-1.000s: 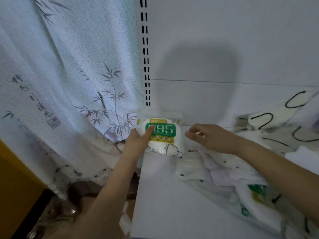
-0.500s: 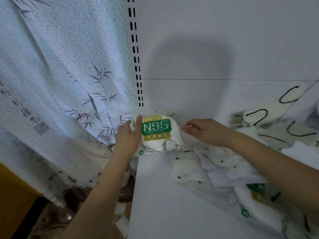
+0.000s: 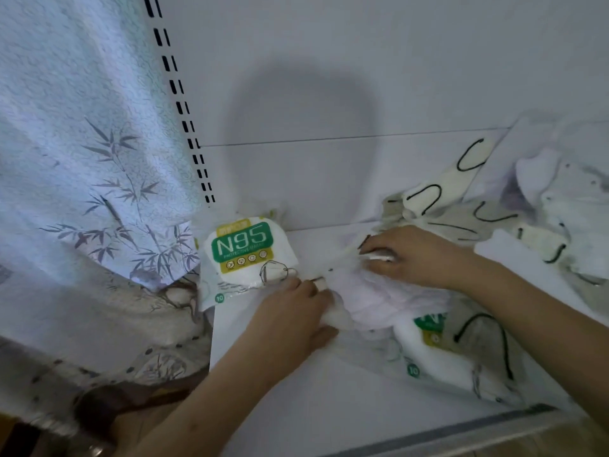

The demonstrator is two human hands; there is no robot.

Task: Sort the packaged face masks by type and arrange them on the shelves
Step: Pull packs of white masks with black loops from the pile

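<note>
A white N95 mask pack (image 3: pixel 245 258) with a green label leans at the back left corner of the white shelf (image 3: pixel 296 397). Just right of it lies a clear pack of pale spotted masks (image 3: pixel 389 301). My left hand (image 3: pixel 293 315) grips the near left end of that pack. My right hand (image 3: pixel 415 255) holds its far end, fingers curled over the edge. A second N95 pack (image 3: pixel 438 354) lies partly under it, toward the front right.
Cream masks with black ear loops (image 3: pixel 445 189) and more white packs (image 3: pixel 570 206) are heaped at the back right. A bamboo-print curtain (image 3: pixel 82 159) hangs left of the shelf. The slotted upright (image 3: pixel 184 117) marks the shelf's left side.
My left hand has let go of the upright N95 pack and dropped onto the spotted mask pack. My right hand has come down onto the same pack. The camera has moved closer.
</note>
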